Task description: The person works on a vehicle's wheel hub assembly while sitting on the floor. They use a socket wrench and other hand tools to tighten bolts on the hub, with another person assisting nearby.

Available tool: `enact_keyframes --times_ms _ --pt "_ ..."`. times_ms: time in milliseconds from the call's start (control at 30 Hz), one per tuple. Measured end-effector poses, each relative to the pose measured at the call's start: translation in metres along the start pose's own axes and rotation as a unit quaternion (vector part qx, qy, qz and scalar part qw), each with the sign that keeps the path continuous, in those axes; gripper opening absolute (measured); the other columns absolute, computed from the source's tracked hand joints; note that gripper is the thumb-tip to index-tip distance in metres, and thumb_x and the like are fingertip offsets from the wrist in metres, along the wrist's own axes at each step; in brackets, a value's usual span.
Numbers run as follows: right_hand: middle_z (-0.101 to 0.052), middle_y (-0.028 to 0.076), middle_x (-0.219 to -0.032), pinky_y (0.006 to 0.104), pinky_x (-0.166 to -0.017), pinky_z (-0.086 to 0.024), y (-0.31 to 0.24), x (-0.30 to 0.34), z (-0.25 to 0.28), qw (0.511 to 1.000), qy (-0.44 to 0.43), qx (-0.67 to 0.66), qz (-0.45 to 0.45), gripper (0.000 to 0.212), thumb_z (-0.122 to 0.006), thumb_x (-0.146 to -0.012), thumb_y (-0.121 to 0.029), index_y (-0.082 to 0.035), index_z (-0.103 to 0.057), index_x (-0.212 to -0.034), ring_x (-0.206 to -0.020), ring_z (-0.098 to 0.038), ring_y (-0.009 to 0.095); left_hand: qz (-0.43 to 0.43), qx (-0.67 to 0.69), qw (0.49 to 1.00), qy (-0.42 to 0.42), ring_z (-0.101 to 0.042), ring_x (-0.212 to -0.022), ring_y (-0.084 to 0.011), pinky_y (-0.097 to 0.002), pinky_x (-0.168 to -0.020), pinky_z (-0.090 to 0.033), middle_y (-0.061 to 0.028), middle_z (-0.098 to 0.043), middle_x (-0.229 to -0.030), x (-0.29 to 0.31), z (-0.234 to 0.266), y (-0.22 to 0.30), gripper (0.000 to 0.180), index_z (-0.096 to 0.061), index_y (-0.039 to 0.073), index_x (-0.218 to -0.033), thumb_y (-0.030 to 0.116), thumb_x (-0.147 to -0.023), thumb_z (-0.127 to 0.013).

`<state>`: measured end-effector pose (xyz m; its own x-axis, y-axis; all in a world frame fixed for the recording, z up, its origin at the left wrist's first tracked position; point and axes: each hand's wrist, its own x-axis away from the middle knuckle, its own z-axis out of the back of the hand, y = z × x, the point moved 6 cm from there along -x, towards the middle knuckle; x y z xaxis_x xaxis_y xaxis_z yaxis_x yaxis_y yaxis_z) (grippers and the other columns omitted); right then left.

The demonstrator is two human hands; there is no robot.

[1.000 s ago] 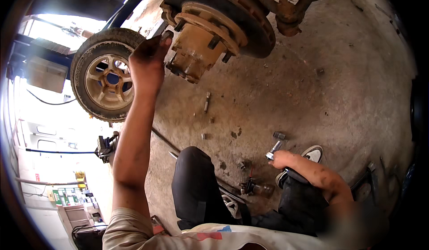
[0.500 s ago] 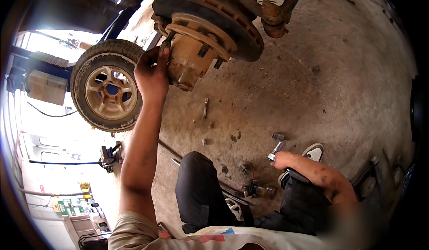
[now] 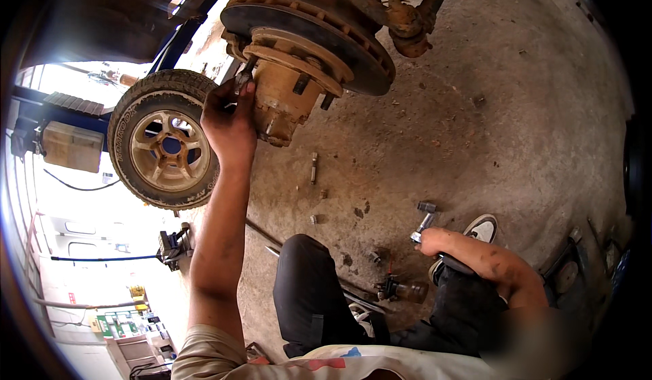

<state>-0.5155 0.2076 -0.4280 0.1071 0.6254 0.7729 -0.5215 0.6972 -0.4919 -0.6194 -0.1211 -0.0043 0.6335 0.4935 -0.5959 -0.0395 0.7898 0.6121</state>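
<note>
A rusty wheel hub (image 3: 282,95) with projecting studs and a brake disc (image 3: 312,37) hangs ahead of me. My left hand (image 3: 229,122) reaches up to the hub's left side. Its thumb and fingers are pinched at the end of a wheel stud (image 3: 251,63), around a small piece mostly hidden by them. Low on the right, by my shoe, my right hand (image 3: 430,242) is closed around a ratchet wrench (image 3: 416,237). A shiny extension points away from its head toward a dark socket (image 3: 426,207); whether they are joined I cannot tell.
A wheel with tyre (image 3: 170,142) stands to the left of my arm. On the concrete lie a slim metal tool (image 3: 314,168), small loose parts, a long bar and a part with a clear bowl (image 3: 409,292). A bench vise (image 3: 174,245) sits at left; suspension parts (image 3: 407,23) hang overhead.
My left hand has drawn back slightly along the stud, baring more of it. The whole view has shifted a little. My right hand keeps its grip on the ratchet wrench.
</note>
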Motion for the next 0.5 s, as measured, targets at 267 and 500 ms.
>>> enact_keyframes --times_ms 267,500 --pt "-0.072 0.012 -0.079 0.0438 -0.076 -0.053 -0.004 0.006 0.007 1.0 -0.003 -0.016 -0.015 0.046 -0.054 -0.093 -0.041 0.0 -0.072 -0.087 -0.08 -0.069 0.031 0.013 0.034 0.999 0.009 -0.056 -0.079 -0.0113 -0.024 -0.074 -0.045 -0.0069 -0.065 -0.088 0.004 -0.003 0.003 0.038 -0.064 -0.008 -0.109 0.019 -0.084 -0.076" --pt "-0.072 0.011 -0.076 0.0428 -0.078 -0.053 -0.007 0.002 0.007 1.0 -0.001 -0.01 -0.006 0.047 -0.053 -0.093 -0.042 0.001 -0.072 -0.086 -0.081 -0.069 0.029 0.011 0.105 0.994 0.028 -0.058 -0.088 -0.0121 -0.0247 -0.082 -0.046 -0.0086 -0.067 -0.096 0.01 -0.003 -0.003 0.039 -0.062 -0.01 -0.115 0.017 -0.088 -0.071"
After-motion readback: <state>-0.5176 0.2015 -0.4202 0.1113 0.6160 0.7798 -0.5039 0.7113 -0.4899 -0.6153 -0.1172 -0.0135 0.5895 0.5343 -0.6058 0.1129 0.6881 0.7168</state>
